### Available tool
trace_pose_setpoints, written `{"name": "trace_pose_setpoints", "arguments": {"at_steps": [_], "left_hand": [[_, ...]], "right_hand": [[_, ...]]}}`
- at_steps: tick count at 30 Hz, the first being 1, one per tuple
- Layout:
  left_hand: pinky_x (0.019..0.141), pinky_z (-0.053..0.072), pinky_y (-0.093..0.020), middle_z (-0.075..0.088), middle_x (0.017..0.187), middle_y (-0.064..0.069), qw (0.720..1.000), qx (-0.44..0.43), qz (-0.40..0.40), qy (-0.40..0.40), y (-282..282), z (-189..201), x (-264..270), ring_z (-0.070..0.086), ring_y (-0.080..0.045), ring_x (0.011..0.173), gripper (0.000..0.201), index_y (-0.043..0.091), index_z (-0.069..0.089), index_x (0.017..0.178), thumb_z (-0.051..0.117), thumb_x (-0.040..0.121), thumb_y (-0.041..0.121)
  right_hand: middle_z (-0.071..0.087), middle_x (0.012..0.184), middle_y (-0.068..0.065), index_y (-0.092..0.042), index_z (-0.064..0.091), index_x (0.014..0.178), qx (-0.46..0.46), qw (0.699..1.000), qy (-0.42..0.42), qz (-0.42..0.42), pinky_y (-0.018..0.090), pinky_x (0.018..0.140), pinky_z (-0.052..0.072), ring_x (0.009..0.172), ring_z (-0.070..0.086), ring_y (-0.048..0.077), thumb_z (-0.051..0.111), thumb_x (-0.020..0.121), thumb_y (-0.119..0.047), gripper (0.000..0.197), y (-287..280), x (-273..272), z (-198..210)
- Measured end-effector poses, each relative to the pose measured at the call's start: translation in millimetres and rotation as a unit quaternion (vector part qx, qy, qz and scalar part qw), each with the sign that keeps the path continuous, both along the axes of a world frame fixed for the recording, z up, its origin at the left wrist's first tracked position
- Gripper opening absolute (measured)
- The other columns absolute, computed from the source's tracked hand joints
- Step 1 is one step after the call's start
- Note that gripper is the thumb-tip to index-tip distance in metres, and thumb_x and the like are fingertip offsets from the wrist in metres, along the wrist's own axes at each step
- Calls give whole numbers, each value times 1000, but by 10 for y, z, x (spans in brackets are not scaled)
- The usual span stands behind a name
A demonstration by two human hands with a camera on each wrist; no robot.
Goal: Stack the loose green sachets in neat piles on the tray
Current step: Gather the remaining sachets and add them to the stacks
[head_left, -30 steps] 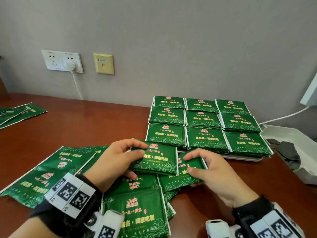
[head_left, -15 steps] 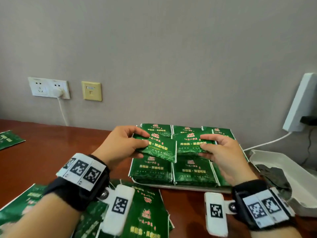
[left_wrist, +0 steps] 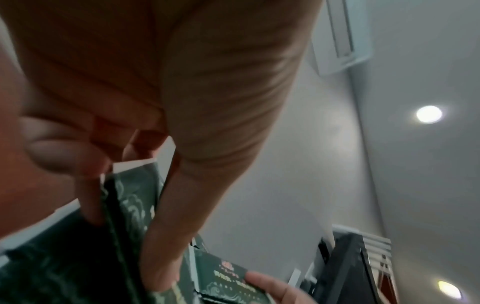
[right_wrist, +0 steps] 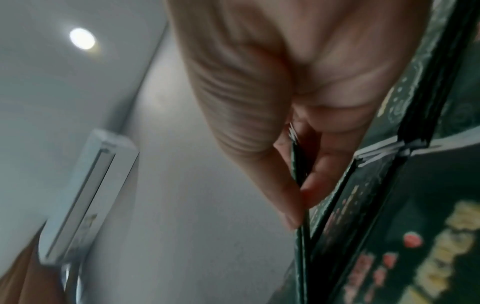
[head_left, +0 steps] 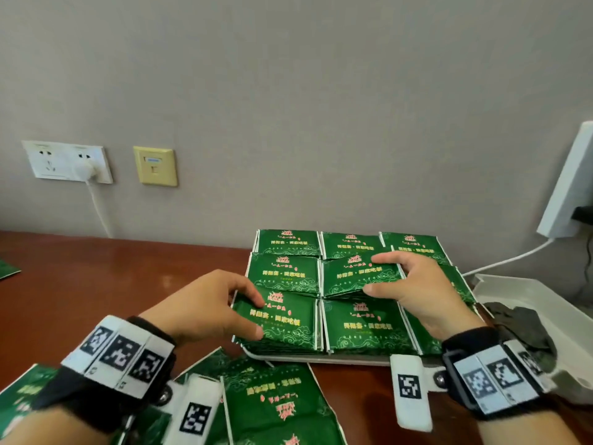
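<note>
A white tray (head_left: 321, 358) holds a three-by-three grid of green sachet piles (head_left: 288, 242). My left hand (head_left: 258, 316) pinches one green sachet (head_left: 285, 321) by its left edge, thumb below and fingers on top, lying tilted on the front-left pile. My right hand (head_left: 375, 274) pinches a second sachet (head_left: 353, 277) at its right edge, over the centre pile, its near edge lifted. In the left wrist view the thumb (left_wrist: 166, 246) presses the sachet (left_wrist: 130, 214). The right wrist view shows my fingertips (right_wrist: 288, 214) gripping a thin sachet edge (right_wrist: 298, 170).
Loose green sachets (head_left: 276, 403) lie on the brown table in front of the tray, under my left wrist; another (head_left: 6, 268) is at the far left. A white bin (head_left: 529, 293) with dark contents stands right of the tray. Wall sockets (head_left: 67, 162) and a cable (head_left: 507, 260) are behind.
Both hands lifted sachets from the loose heap and carried them to the tray. The left has since dropped to the front-left pile and the right settled over the centre pile.
</note>
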State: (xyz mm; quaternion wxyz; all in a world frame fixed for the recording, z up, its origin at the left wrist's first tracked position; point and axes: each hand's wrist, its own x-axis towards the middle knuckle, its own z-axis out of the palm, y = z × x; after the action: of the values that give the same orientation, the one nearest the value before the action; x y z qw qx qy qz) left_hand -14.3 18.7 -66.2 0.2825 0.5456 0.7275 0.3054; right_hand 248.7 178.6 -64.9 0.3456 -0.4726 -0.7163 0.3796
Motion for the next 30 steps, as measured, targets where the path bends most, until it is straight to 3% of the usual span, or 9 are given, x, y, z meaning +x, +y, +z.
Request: {"name": "trace_pose_setpoints", "arguments": {"at_steps": [2, 4, 6, 9, 12, 16, 21, 25, 30], "left_hand": [[51, 47, -14, 61, 86, 7, 998, -16, -11, 64, -4, 1, 33, 63, -1, 54, 38, 28, 69, 95, 93, 65, 24], [54, 50, -14, 56, 104, 7, 992, -40, -23, 118, -4, 5, 86, 70, -8, 65, 43, 31, 62, 101, 90, 69, 30], [60, 48, -13, 44, 113, 10, 979, -71, -22, 191, -9, 4, 147, 64, -8, 80, 52, 35, 54, 110, 87, 70, 40], [78, 47, -19, 37, 121, 7, 960, -74, -20, 268, -8, -17, 208, 58, -11, 92, 65, 37, 46, 120, 85, 69, 49], [79, 52, -23, 39, 122, 7, 951, -56, -16, 303, -22, -13, 243, 59, -14, 91, 64, 36, 46, 121, 83, 70, 49], [82, 55, -30, 46, 117, 9, 942, -51, -3, 331, -24, 3, 258, 59, -15, 90, 61, 38, 49, 117, 80, 69, 58], [78, 54, -30, 49, 108, 15, 939, -45, 14, 341, 6, 13, 257, 62, -7, 75, 55, 40, 52, 108, 76, 66, 67], [76, 54, -28, 48, 111, 15, 936, -38, 27, 349, 21, -4, 254, 61, -6, 78, 54, 40, 54, 108, 75, 66, 66], [77, 55, -30, 50, 113, 16, 934, -44, 21, 354, 43, -32, 280, 61, -7, 77, 54, 41, 55, 110, 74, 66, 68]], "right_hand": [[56, 138, -2, -31, 68, 115, 48, 995, -87, -13, 34, 97, 39, 126, 48, 16, 91, 69, -15, 54, -31, -8, 12], [52, 142, -2, -30, 65, 120, 91, 979, -184, -22, 36, 101, 38, 129, 48, 18, 88, 74, -23, 52, -70, -23, 17], [46, 143, 0, -30, 62, 125, 114, 958, -261, -30, 37, 108, 36, 131, 47, 20, 85, 78, -33, 52, -92, -43, 4], [41, 143, 1, -29, 61, 127, 128, 939, -316, -52, 37, 105, 41, 128, 48, 21, 81, 79, -45, 54, -98, -67, -28], [41, 142, 0, -31, 59, 128, 135, 923, -357, -58, 42, 105, 42, 134, 40, 26, 81, 75, -55, 63, -105, -92, -36], [44, 138, -3, -33, 58, 127, 144, 920, -361, -42, 44, 107, 41, 134, 36, 24, 80, 73, -58, 63, -137, -126, -27], [52, 128, -7, -34, 61, 121, 178, 916, -356, -50, 42, 102, 46, 122, 48, 18, 75, 80, -57, 50, -163, -165, -52], [55, 117, -8, -34, 62, 114, 180, 919, -348, -45, 43, 96, 50, 109, 55, 16, 74, 82, -54, 40, -183, -188, -47], [54, 114, -8, -32, 62, 114, 181, 920, -347, -38, 41, 96, 49, 109, 54, 16, 73, 84, -52, 38, -211, -193, -35]]}}
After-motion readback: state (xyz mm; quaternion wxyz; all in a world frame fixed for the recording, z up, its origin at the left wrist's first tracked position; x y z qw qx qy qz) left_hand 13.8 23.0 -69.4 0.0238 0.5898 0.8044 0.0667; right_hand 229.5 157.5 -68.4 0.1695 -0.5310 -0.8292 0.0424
